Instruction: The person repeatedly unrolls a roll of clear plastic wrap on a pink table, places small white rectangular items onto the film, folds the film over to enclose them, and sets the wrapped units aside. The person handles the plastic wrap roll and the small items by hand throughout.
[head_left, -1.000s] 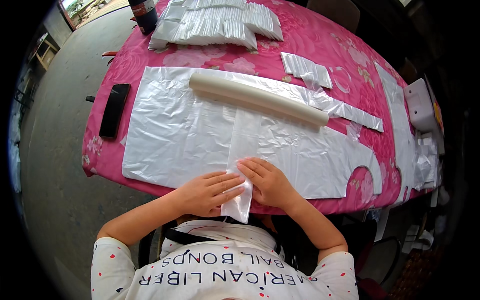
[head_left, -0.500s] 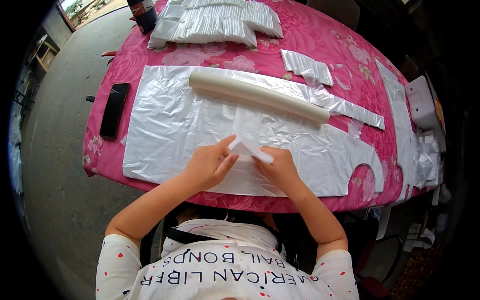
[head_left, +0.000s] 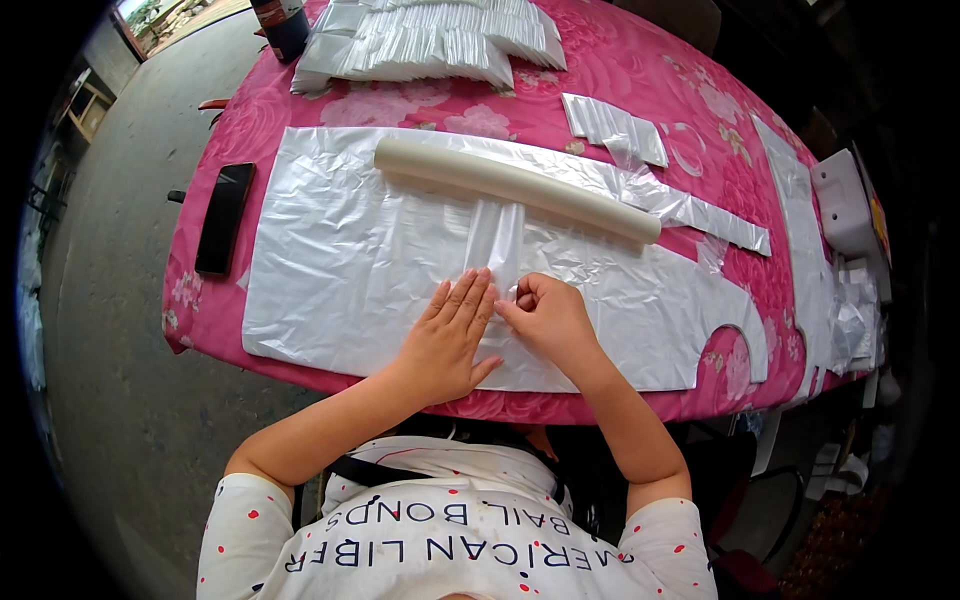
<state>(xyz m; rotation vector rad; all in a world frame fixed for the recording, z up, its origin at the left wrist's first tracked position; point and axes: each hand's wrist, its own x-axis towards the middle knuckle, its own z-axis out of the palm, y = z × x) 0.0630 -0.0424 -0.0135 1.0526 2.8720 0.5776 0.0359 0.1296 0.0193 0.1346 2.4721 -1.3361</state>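
Centre of frame: folded strip (head_left: 496,238), on a plastic sheet (head_left: 330,260), just below a pale tube (head_left: 515,190). Over the strip, left hand (head_left: 450,332), grip flattened, holding nothing; at the strip's right edge, right hand (head_left: 550,320), grip curled, any hold impossible to tell. Left: black phone (head_left: 224,218). Top: folded plastic pile (head_left: 430,45). Beneath: pink floral surface (head_left: 235,125).

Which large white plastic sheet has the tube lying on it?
The wide sheet beneath the left hand; the tube crosses it. The other sheet, farther right, bears none.
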